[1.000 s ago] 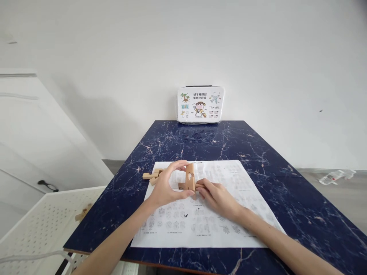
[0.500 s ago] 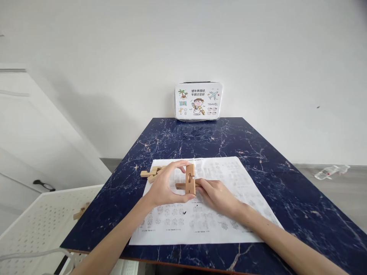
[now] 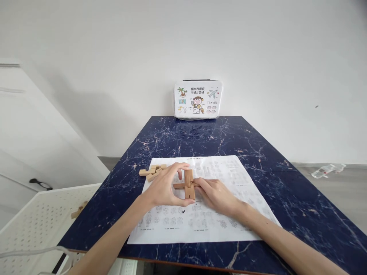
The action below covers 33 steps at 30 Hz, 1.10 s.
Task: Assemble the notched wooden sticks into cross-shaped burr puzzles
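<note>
Table (image 3: pixel 160 133): dark blue and marbled, running beneath the sheet (image 3: pixel 212 229) and past its edges.
Sheet: white printed paper; landmark for all places given.
Case (image 3: pixel 197 99): white, cartoon-printed, standing well beyond the sheet's far edge.
Left hand (image 3: pixel 166 187): over the sheet's left half, spread in a wide C, gripping the long block (image 3: pixel 188 192) by its two ends.
Right hand (image 3: pixel 216 193): over the sheet's right half, pinched narrow on the right end of the stick (image 3: pixel 179 186).
Loose blocks (image 3: pixel 151 176): at the sheet's far left corner, partly off it.
Long block: above mid-sheet.
Stick: crosses the long block; through or under, cannot tell. Step, as judged: working one against the other, which calls for a steady left grip and careful alignment.
</note>
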### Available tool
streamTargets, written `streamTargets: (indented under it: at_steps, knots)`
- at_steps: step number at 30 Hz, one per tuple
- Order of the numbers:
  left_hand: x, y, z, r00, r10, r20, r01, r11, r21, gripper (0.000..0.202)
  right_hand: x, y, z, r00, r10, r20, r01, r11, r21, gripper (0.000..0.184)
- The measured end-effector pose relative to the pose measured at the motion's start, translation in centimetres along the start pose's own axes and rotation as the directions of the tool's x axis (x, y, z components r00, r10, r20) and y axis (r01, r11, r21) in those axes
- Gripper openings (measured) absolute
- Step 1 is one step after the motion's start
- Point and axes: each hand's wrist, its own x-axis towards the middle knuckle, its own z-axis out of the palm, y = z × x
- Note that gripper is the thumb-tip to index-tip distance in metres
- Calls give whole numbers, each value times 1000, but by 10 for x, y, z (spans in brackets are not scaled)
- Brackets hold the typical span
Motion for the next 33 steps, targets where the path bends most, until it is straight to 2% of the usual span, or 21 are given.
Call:
streamTargets:
  at_steps: [5,8,13,17,25,29,31,33]
  knots:
    - [1,-1,3,998,-38,44,39,999,-36,96,-2,0,-9,993,82,89,-94,986,140,15]
    - [2,-3,4,996,-49,77,53,997,-50,100,-2,4,-14,991,82,105,-92,991,102,13]
    - [3,-5,8,991,-84,107,92,993,-71,100,-2,9,-17,997,47,62,-46,999,-6,20]
    - [3,-6,9,990,-99,101,106,992,-63,97,-1,8,-17,995,39,88,-41,999,26,23]
    - [3,-12,5,998,-63,15,63,998,-14,92,-2,9,-16,982,181,61,-191,949,252,21]
    - [2,-18,8,997,-75,22,76,997,-16,94,1,8,-20,966,256,43,-255,906,339,25]
    - [3,-21,9,997,-74,11,74,997,-29,88,4,10,-24,947,320,9,-300,878,373,31]
    - [4,-25,9,996,-63,-69,61,998,-26,72,6,16,-28,914,402,-56,-348,847,401,37]
